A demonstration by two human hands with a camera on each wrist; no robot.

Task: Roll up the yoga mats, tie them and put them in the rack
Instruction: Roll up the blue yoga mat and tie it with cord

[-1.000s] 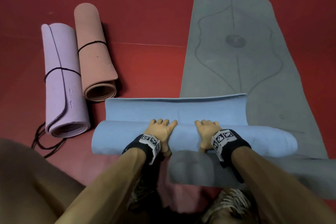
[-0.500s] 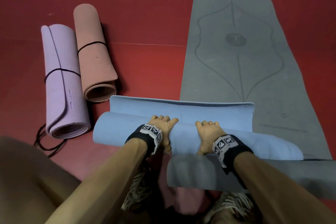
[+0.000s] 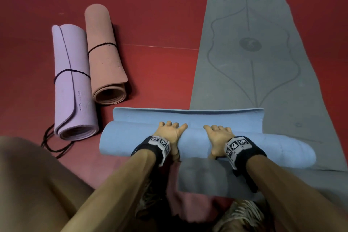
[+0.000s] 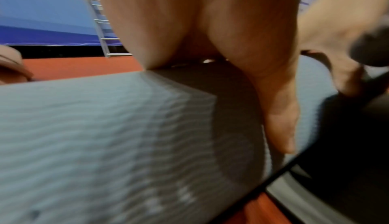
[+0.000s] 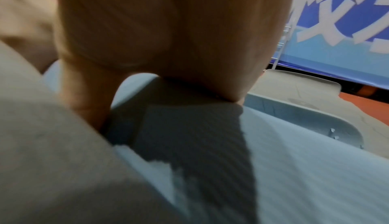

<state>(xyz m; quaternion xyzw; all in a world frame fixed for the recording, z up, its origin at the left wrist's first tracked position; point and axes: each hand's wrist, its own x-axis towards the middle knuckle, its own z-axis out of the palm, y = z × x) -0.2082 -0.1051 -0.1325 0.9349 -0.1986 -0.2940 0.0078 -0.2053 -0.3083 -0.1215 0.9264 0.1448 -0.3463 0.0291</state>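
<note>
The light blue foam yoga mat lies crosswise on the red floor at near centre, almost wholly rolled into a thick cylinder, with only a short flat tail left at its far side. The left hand and the right hand rest side by side on the crown of the roll, close together near its middle, fingers spread forward over the far slope and thumbs hooked down the near face. The palms look pressed flat, apparently so the roll turns evenly and stays tight without telescoping at either end; the wrist views confirm palms on the ribbed blue surface, though the fingertips are hidden there. The right part of the roll sits on the long grey yoga mat with a printed line pattern, which lies flat and runs away to the far right, so it probably comes next. At far left, well clear of the rolling path, the lilac rolled yoga mat and the salmon-pink rolled yoga mat lie touching along their lengths, each bound by a thin black cord, which suggests they are finished and awaiting the rack. A loose black cord trails on the floor by the lilac roll's near end, handy for tying the blue one. A pale metal rack shows in the left wrist view against a blue wall.
</note>
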